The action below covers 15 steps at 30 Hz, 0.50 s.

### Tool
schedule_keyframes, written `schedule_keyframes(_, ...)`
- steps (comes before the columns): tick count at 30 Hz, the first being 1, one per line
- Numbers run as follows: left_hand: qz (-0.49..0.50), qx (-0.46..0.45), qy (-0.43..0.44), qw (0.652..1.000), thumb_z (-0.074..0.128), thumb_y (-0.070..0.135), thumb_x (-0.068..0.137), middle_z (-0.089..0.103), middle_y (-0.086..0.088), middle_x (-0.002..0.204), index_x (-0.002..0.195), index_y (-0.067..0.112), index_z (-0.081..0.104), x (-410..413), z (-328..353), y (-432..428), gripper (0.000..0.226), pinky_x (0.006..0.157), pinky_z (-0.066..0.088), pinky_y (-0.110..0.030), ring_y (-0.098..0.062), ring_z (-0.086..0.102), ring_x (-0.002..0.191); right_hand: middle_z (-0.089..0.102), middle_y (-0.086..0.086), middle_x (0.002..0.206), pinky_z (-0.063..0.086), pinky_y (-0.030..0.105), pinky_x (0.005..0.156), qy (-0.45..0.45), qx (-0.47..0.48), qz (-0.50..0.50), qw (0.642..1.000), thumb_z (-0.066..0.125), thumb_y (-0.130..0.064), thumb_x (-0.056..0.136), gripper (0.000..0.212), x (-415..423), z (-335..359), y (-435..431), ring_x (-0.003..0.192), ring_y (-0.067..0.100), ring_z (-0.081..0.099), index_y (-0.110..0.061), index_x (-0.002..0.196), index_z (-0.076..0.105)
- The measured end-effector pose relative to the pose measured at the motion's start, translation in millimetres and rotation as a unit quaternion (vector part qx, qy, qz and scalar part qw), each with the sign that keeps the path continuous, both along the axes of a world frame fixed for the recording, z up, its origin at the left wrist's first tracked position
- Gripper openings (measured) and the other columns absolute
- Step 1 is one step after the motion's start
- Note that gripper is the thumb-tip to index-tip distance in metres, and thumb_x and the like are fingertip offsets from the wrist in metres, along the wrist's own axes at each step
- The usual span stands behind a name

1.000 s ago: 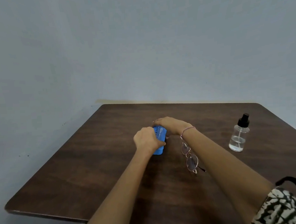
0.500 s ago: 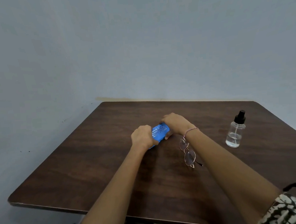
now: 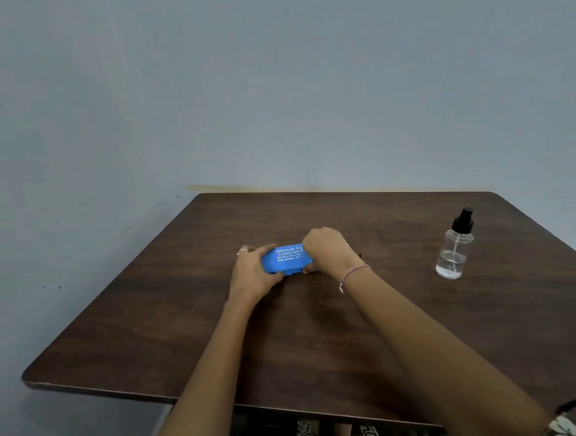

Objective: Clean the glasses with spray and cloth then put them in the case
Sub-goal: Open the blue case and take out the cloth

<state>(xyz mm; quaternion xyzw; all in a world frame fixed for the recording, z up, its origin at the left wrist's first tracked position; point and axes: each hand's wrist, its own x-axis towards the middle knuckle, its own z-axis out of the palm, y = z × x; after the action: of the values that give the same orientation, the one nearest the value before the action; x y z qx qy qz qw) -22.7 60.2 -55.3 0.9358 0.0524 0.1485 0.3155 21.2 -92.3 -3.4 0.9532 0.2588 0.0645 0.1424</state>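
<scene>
left hand (image 3: 254, 275) grips case (image 3: 284, 260) | right hand (image 3: 327, 249) curled, seemingly gripping it

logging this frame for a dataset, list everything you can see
case: 1, blue with white print, mid table, between both hands
bottle: 1, clear with black spray top, upright on the table's right side
table: 1, dark brown, against the wall
wall: 1, grey-blue, behind the table
ring: 1, silvery, on a left finger
bracelet: 1, red and white, right wrist
sleeve: 1, black and white pattern, bottom right corner
left hand: 1, grips the case's left end
right hand: 1, grips the case's right end
</scene>
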Motion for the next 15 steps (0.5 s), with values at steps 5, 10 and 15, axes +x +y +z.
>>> schedule_keyframes(5, 0.001, -0.041, -0.035, 0.999, 0.084, 0.023, 0.066, 0.05, -0.01, 0.123, 0.127, 0.027, 0.059, -10, -10, 24, 0.066, 0.097, 0.04, -0.031, -0.022, 0.048, 0.116, 0.049, 0.017, 0.133, 0.039, 0.038, 0.099, -0.044, 0.032, -0.011, 0.998, 0.05, -0.031, 0.095, 0.052, -19, -26, 17, 0.121, 0.033, 0.049, 0.001, 0.134, 0.04)
schedule_keyframes(10, 0.01, -0.096, -0.067, 0.993, 0.085, 0.017, 0.066, 0.053, -0.009, 0.12, 0.127, 0.025, 0.058, -20, -20, 42, 0.067, 0.091, 0.036, -0.017, -0.015, 0.05, 0.111, 0.022, 0.026, 0.15, 0.016, 0.042, 0.115, -0.044, 0.13, -0.01, 0.99, 0.036, -0.021, 0.101, 0.056, -25, -58, 30, 0.14, 0.039, 0.02, 0.004, 0.146, 0.013)
schedule_keyframes(15, 0.011, -0.112, -0.073, 0.991, 0.085, 0.016, 0.065, 0.054, -0.008, 0.12, 0.127, 0.025, 0.058, -18, -21, 45, 0.068, 0.094, 0.037, -0.019, -0.017, 0.052, 0.113, 0.02, 0.024, 0.152, 0.011, 0.04, 0.116, -0.041, 0.172, 0.025, 0.984, 0.038, -0.023, 0.1, 0.058, -24, -63, 26, 0.142, 0.036, 0.016, 0.0, 0.147, 0.012)
